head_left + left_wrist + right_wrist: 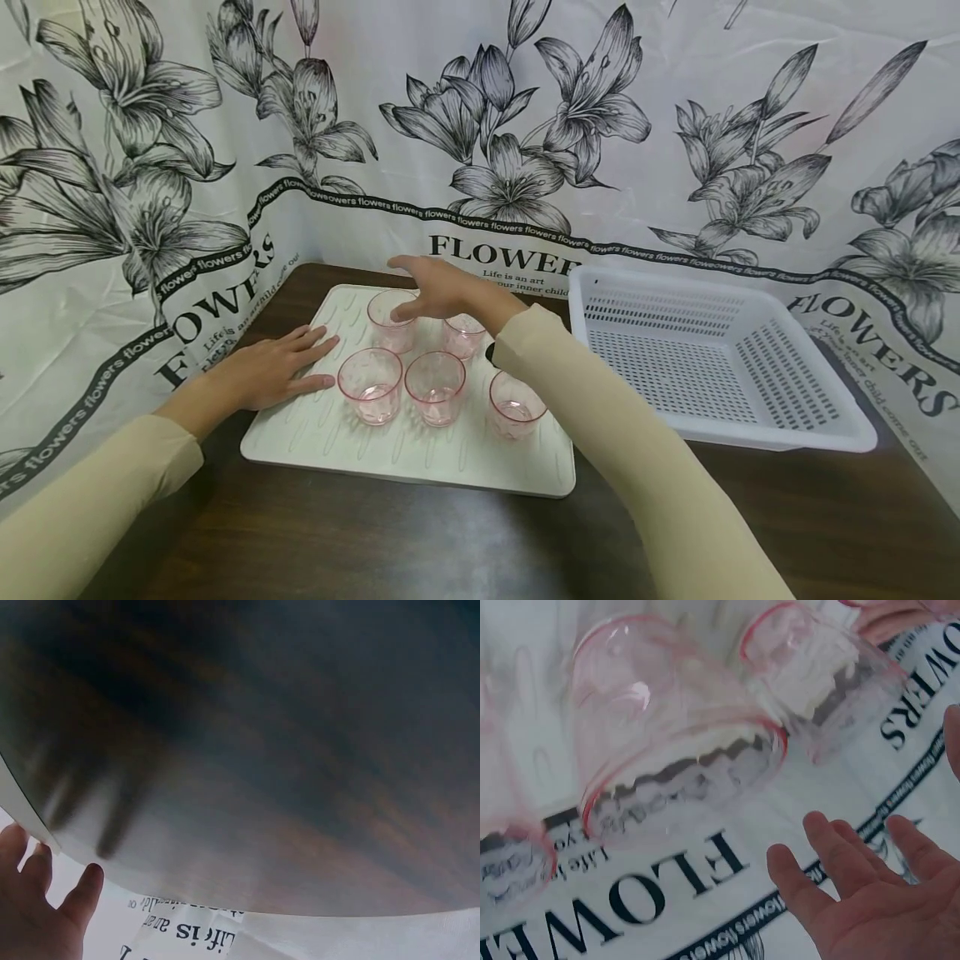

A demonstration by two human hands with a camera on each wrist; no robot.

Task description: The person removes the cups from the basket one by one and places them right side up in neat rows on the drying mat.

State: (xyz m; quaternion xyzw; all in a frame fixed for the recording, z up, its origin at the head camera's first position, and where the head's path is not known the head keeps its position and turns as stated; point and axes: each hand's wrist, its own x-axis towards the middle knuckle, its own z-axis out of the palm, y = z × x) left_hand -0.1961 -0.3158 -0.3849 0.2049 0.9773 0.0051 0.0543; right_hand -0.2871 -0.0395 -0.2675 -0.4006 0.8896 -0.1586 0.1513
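Note:
Several clear pink-rimmed glass cups stand upright on a white grooved mat [330, 437]. My left hand [273, 371] rests on the mat's left edge with its fingers extended, beside the front-left cup [372, 396]. Over the back row, my right hand [446, 287] reaches past the back-left cup [392, 333], thumb close to its rim and fingers spread. In the right wrist view, that hand [885, 900] holds nothing and appears apart from the nearest cup [675, 697]. Another back cup [463, 342] is partly covered by the right wrist. A further cup [517, 408] stands at the mat's right.
A white perforated plastic basket [765, 433] sits on the dark wooden table [360, 533], right of the mat. White cloth with printed flowers [510, 183] hangs close behind and along both sides of the table.

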